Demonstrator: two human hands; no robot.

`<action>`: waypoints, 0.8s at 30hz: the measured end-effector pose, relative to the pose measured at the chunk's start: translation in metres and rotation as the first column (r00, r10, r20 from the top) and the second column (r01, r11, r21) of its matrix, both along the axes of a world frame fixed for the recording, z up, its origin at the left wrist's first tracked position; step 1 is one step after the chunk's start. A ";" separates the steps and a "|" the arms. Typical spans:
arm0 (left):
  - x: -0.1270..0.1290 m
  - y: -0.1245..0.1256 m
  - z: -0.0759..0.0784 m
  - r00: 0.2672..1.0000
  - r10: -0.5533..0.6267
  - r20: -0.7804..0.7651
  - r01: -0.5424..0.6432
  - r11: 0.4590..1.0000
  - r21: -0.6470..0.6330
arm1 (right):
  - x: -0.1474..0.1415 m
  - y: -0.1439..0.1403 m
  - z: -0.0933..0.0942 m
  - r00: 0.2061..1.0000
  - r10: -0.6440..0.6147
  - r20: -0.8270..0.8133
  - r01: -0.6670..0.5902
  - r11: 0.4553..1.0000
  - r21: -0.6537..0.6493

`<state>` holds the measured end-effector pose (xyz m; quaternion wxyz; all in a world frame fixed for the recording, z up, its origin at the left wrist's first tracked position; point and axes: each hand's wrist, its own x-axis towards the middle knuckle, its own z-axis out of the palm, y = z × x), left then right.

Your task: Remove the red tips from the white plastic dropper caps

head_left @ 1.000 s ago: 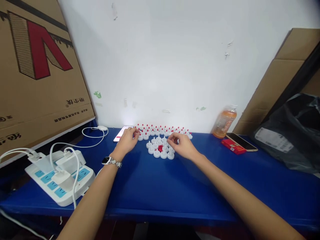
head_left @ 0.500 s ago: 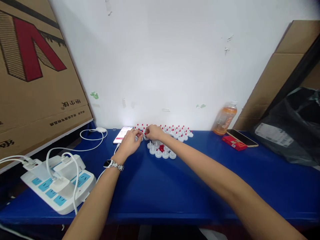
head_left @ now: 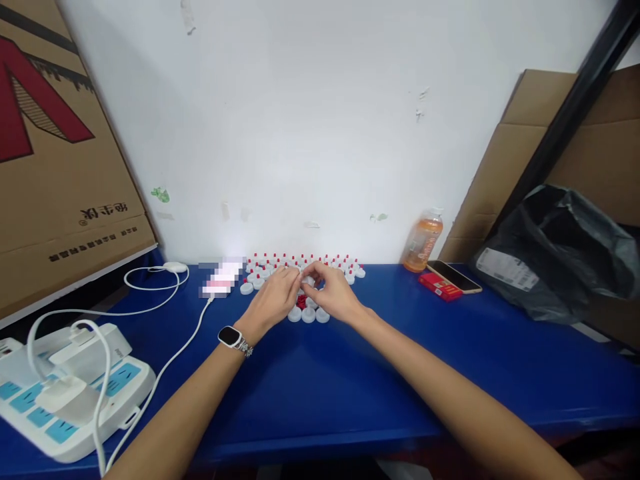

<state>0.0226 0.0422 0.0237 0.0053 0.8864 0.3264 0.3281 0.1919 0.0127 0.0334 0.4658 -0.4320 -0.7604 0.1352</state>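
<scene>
Where left hand (head_left: 273,301) meets right hand (head_left: 333,295), white caps (head_left: 309,315) half hidden

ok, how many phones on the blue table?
2. One phone, blurred, left of the white caps with a cable attached; one phone at right, on the red box beside the bottle.

Makeshift packing workbench (head_left: 320,373); cardboard cartons (head_left: 55,167); rows of caps (head_left: 305,261)

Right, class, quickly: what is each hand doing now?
Left hand: fingers pinched on a small white cap.
Right hand: fingertips meet the same cap; its grip cannot be told.
</scene>
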 end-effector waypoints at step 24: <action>-0.022 0.006 -0.008 0.996 0.060 -0.064 -0.070 0.986 -0.154 | 0.041 0.061 -0.011 0.835 -0.269 0.479 0.385 0.909 -0.160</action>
